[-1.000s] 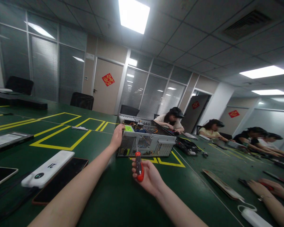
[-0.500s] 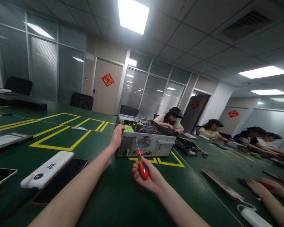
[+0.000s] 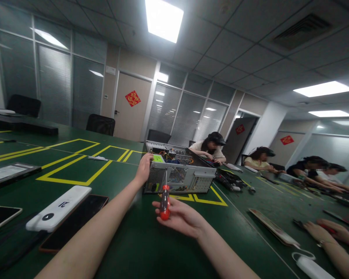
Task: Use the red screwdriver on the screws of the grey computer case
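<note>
Your right hand (image 3: 183, 217) has its grip closed around a red-and-black-handled screwdriver (image 3: 164, 203), its shaft raised before the open grey metal computer case (image 3: 189, 176) on the dark green surface (image 3: 133, 244). Your left hand (image 3: 144, 168) touches the case's left corner; whether its grip clasps it, you cannot tell.

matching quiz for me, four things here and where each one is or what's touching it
1. Red-and-black-handled screwdriver
2. Open grey metal computer case
3. White rectangular device marked 21
4. Leftmost red diamond-shaped sign

A. On the beige door
B. Beside a dark-screened, brown-edged phone
C. In the right hand
D. Touched by the left hand

Pairs: 1-C, 2-D, 3-B, 4-A
</note>
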`<state>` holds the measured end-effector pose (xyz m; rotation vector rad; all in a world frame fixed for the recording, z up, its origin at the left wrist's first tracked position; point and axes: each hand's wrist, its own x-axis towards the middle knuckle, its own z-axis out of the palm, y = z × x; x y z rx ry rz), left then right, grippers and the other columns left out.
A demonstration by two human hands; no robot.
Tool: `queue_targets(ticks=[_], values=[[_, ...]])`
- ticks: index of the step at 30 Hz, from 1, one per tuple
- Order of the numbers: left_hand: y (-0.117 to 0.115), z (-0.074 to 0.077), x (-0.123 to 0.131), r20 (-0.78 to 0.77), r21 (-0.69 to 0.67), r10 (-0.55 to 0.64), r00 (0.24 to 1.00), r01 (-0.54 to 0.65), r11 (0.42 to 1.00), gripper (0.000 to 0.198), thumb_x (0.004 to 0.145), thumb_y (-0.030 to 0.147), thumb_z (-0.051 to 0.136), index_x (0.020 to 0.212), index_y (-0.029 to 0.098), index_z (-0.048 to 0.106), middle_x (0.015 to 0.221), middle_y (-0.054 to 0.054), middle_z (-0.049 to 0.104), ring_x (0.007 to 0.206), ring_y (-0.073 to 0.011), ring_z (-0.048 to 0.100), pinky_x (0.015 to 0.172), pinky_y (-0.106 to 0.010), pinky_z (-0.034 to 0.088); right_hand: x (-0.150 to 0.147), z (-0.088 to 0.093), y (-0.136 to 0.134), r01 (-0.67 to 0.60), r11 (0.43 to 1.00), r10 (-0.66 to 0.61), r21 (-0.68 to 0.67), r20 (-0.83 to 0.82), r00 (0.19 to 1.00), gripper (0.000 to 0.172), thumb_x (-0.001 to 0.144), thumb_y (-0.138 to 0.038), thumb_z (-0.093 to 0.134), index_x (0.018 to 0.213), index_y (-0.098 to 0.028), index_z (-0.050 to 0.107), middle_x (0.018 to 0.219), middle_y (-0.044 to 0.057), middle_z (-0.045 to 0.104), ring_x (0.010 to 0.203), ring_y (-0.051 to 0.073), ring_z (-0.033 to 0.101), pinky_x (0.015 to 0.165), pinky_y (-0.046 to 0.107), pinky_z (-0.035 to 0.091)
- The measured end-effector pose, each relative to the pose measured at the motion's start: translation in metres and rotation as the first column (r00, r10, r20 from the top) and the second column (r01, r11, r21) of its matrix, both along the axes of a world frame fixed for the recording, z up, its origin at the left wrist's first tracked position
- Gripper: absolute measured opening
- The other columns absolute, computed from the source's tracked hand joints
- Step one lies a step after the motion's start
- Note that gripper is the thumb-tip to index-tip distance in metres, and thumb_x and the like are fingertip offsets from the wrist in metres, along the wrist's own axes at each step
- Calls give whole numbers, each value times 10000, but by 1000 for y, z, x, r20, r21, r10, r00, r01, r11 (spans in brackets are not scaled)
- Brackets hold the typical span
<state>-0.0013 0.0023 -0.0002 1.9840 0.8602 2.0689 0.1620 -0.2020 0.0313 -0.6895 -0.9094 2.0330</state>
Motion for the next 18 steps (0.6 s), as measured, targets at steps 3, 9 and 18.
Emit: queue_targets(ticks=[3, 9, 18], values=[[0, 1, 0, -6, -5, -1, 1000, 1, 1000, 432, 937, 395, 162, 876, 202, 544, 1072, -86, 602, 1119, -194, 511, 1057, -397, 350, 2, -2, 2, 32, 999, -32, 24, 14, 999, 500, 718, -153, 698, 1169, -128, 482, 1071, 145, 651, 933, 190, 640, 759, 288, 489], [0, 0, 0, -2, 16, -11, 1000, 11, 1000, 403, 934, 373, 179, 886, 199, 539, 1064, -87, 600, 1111, -193, 511, 1067, -397, 336, 5, -7, 7, 91, 992, -98, -87, -73, 993, 188, 803, -305, 626, 862, -133, 577, 669, -4, 581, 561, 70, 527, 454, 140, 397], [3, -2, 0, -3, 29, 4, 1000, -4, 1000, 406, 935, 372, 180, 893, 196, 544, 1078, -87, 602, 1122, -193, 506, 1057, -404, 352, 4, -14, 9, 71, 987, -74, -143, -18, 997, 305, 808, -247, 611, 1086, -161, 518, 727, 5, 600, 480, 41, 472, 387, 108, 262]])
